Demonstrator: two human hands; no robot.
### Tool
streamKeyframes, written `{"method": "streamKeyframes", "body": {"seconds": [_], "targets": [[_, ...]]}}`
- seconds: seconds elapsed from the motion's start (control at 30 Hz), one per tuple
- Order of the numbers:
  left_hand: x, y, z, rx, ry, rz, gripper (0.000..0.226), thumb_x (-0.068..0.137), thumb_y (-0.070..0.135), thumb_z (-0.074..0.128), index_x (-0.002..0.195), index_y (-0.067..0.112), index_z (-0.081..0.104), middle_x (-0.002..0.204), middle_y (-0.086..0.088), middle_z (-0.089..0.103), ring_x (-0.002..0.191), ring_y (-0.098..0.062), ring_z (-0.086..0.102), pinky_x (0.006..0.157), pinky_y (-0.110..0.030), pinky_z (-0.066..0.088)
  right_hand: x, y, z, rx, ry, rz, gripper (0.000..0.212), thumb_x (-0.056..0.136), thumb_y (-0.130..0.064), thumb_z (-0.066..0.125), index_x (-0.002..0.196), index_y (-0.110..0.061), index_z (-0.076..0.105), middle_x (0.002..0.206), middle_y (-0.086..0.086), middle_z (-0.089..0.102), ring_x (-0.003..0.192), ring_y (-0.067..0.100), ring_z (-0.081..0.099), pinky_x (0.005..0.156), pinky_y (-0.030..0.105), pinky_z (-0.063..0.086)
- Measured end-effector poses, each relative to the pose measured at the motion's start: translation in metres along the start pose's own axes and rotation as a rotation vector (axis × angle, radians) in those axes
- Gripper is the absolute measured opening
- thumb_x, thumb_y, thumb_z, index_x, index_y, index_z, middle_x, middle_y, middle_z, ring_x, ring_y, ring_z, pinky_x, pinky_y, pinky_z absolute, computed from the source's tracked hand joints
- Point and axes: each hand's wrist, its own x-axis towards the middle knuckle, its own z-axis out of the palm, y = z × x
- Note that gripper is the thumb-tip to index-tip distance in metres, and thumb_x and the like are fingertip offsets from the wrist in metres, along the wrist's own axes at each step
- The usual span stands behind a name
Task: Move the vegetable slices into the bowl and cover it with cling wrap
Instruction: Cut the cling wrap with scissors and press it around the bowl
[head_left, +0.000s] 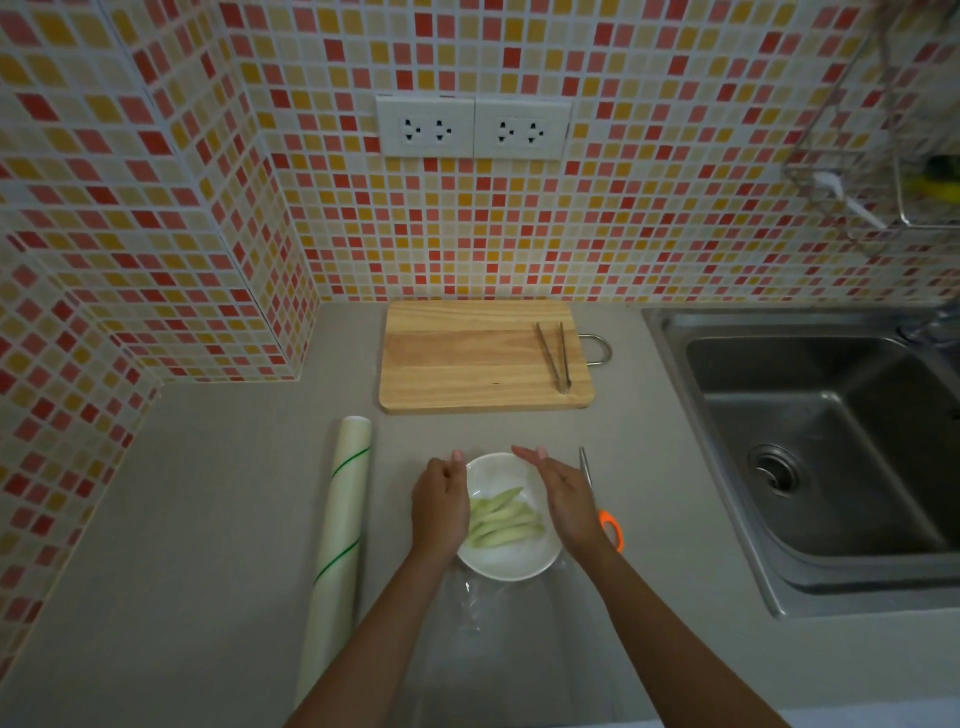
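Grey kitchen surface (218, 519) under a red, orange and cream mosaic tile wall, steel sink (831, 452) at right of frame.

Progress: transfer step looks done. The pale green vegetable slices (501, 517) all sit in the round white bowl (511, 564), lower centre of frame. The light wooden cutting board (467, 358), upper centre, carries no slices, only the thin metal tongs (555, 356) lying on its right part.

Cover step: looks started, not finished. A clear sheet of cling wrap (488, 623) lies on the surface on the near side of the bowl, between the forearms, crinkled at the near rim. Can't tell whether it already spans the bowl top; too transparent to read.

The long roll of cling wrap with green stripes (340, 530) lies left of the bowl, apart from it. Orange-handled scissors (602, 506) lie just right of the bowl, partly behind the right wrist.

Grip: left hand (439, 506) is over the bowl's left rim, fingers loosely curled; whether it pinches film, can't tell. Right hand (563, 499) is over the right rim, fingers straight and together, released, grasping nothing visible.

Slices lie directly between the two hands, below them.

Left to do, my read: pull the film across and press it down around the rim.
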Motion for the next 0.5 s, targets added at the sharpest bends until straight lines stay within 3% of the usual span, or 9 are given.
{"method": "streamKeyframes", "body": {"seconds": [0.07, 0.17, 0.3, 0.4, 0.5], "targets": [[0.004, -0.003, -0.003, 0.030, -0.073, -0.044, 0.051, 0.099, 0.046, 0.030, 0.080, 0.008, 0.058, 0.083, -0.009, 0.064, 0.082, -0.027, 0.060, 0.071, -0.034, 0.041, 0.001, 0.000, 0.000, -0.009, -0.011, 0.000, 0.039, 0.101, -0.030, 0.040, 0.115, -0.009, 0.070, 0.101, -0.009, 0.071, 0.089, -0.017, 0.063, 0.071, -0.002, 0.043], [0.013, 0.002, -0.005, -0.122, -0.190, -0.152, 0.050, 0.100, 0.041, 0.031, 0.080, 0.007, 0.062, 0.082, -0.008, 0.065, 0.081, -0.023, 0.060, 0.071, -0.031, 0.042, 0.001, 0.000, 0.000, 0.012, 0.000, 0.009, 0.040, 0.101, -0.030, 0.040, 0.113, -0.009, 0.071, 0.100, -0.009, 0.072, 0.089, -0.013, 0.065, 0.071, 0.000, 0.045], [0.020, 0.005, -0.008, -0.208, -0.215, -0.277, 0.043, 0.100, 0.032, 0.038, 0.067, 0.013, 0.059, 0.069, -0.001, 0.062, 0.066, -0.014, 0.057, 0.056, -0.024, 0.040, 0.001, 0.002, 0.000, 0.041, 0.027, 0.023, 0.038, 0.100, -0.029, 0.042, 0.111, -0.008, 0.071, 0.097, -0.009, 0.072, 0.086, -0.009, 0.067, 0.069, 0.003, 0.047], [0.023, 0.002, -0.012, -0.213, -0.240, -0.250, 0.036, 0.097, 0.029, 0.046, 0.067, 0.012, 0.058, 0.071, -0.004, 0.063, 0.071, -0.018, 0.058, 0.066, -0.027, 0.043, 0.001, 0.002, 0.002, 0.060, 0.038, 0.036, 0.038, 0.100, -0.030, 0.043, 0.111, -0.008, 0.071, 0.101, 0.000, 0.074, 0.088, -0.002, 0.069, 0.071, 0.007, 0.050], [0.024, 0.004, -0.016, -0.046, -0.195, -0.153, 0.034, 0.092, 0.033, 0.054, 0.067, 0.008, 0.052, 0.070, -0.010, 0.057, 0.072, -0.021, 0.054, 0.068, -0.032, 0.039, 0.001, 0.000, 0.003, 0.059, 0.050, 0.036, 0.037, 0.100, -0.031, 0.043, 0.108, -0.010, 0.072, 0.098, -0.004, 0.074, 0.086, -0.006, 0.069, 0.068, 0.004, 0.048]]}}
